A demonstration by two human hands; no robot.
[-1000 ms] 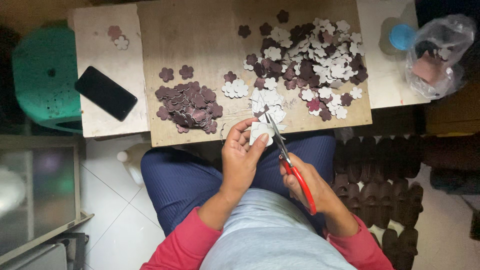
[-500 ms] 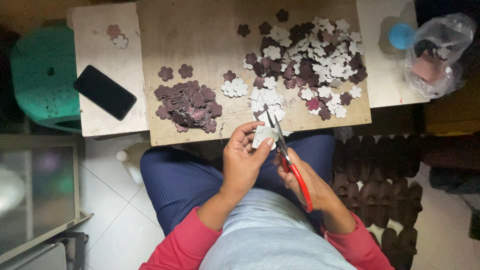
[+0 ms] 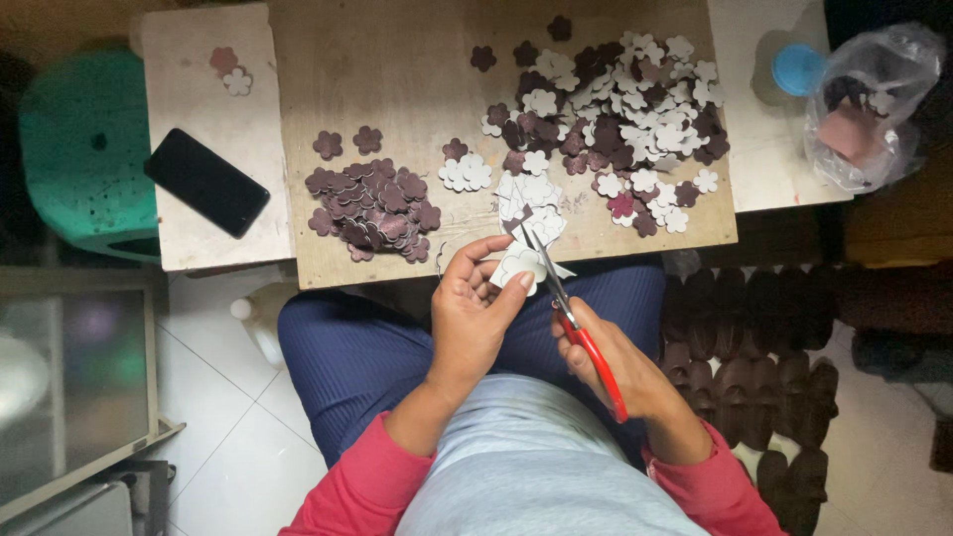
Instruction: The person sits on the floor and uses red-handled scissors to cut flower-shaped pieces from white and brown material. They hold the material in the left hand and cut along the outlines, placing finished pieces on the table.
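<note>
Fingers (image 3: pixel 501 260) of the left hand (image 3: pixel 476 313) curl around a small white flower-shaped cutout (image 3: pixel 523 265), pinching it over the lap, just below the wooden board (image 3: pixel 397 79). Right hand (image 3: pixel 606 357) grips red-handled scissors (image 3: pixel 571 318), fingers closed through the handles, blades touching the cutout. On the board lie a dark maroon flower pile (image 3: pixel 369 208) and a mixed white-and-maroon heap (image 3: pixel 615 129). At far right sits a clear plastic bag (image 3: pixel 869 104) beside a blue lid (image 3: pixel 797 67).

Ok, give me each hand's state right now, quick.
Left hand: closed on a white flower-shaped cutout.
Right hand: closed on red-handled scissors, blades at the cutout.
</note>
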